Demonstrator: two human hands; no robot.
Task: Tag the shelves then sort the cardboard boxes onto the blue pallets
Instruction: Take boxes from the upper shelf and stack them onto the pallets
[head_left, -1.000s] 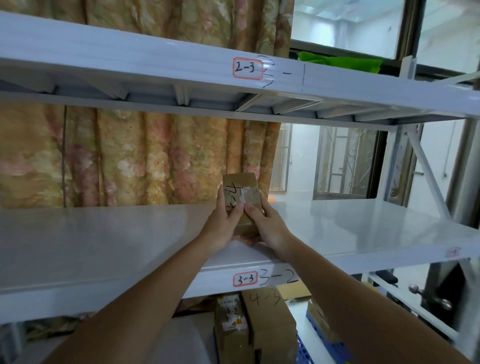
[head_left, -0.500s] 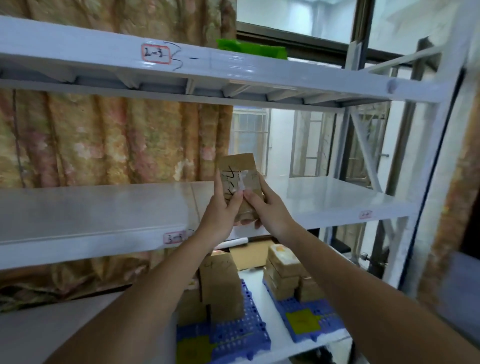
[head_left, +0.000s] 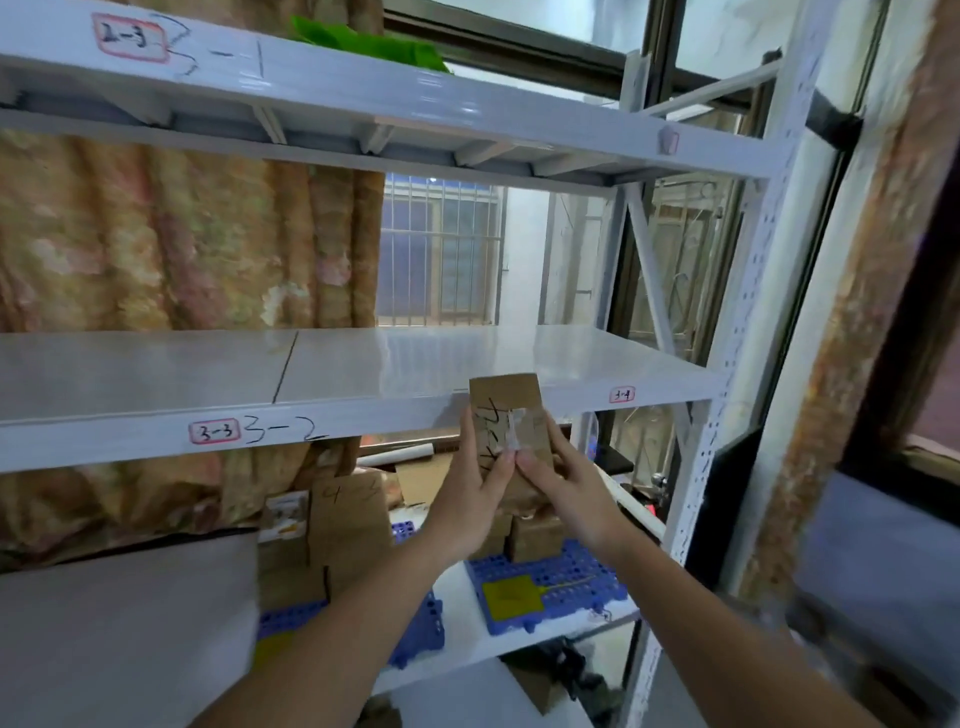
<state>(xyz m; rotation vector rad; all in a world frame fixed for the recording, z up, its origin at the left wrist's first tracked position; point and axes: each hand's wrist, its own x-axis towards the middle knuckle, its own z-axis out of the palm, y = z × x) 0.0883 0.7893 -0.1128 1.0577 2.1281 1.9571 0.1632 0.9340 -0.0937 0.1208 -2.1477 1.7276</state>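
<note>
Cardboard box (head_left: 506, 415) is standing upright, long axis vertical, scribbled face toward the camera, just in front of the white shelf (head_left: 363, 410) edge; left hand (head_left: 470, 499) and right hand (head_left: 563, 488) are each gripping its sides, above blue pallets (head_left: 561, 587) beside a floral curtain (head_left: 156, 244)

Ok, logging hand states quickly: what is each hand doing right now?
Left hand: holding the small cardboard box by its left side.
Right hand: holding the same box from the right.
</note>
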